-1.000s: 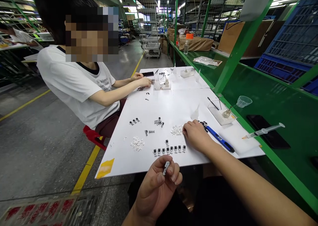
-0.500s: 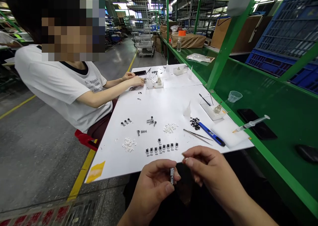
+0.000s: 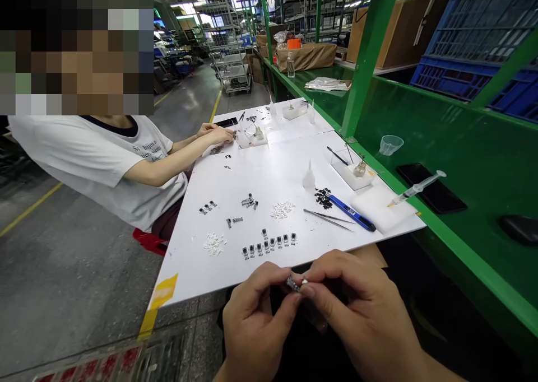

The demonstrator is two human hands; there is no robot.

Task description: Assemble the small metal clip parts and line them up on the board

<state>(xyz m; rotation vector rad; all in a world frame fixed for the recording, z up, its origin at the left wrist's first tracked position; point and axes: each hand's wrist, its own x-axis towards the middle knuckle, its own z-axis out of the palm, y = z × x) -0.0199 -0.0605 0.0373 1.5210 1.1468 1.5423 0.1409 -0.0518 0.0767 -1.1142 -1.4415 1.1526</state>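
Observation:
Between the fingertips of my left hand is a small grey metal part, held just past the table's near edge. My right hand pinches a tiny white piece against the end of that part, and the fingertips of both hands nearly meet. Beyond my hands, a row of small black-and-silver parts stands on the white table. Two piles of white pieces lie near the row. Metal tweezers and a blue pen-shaped tool rest to the right, beside a heap of small black pieces.
A co-worker in a white shirt sits at the left, hands over the table's far part. A syringe leans on a white foam pad. Also there are a squeeze bottle, a black phone and a green post.
My hands have come together: the right moved left to the metal part, which is now tilted in my left fingers. The view has shifted slightly.

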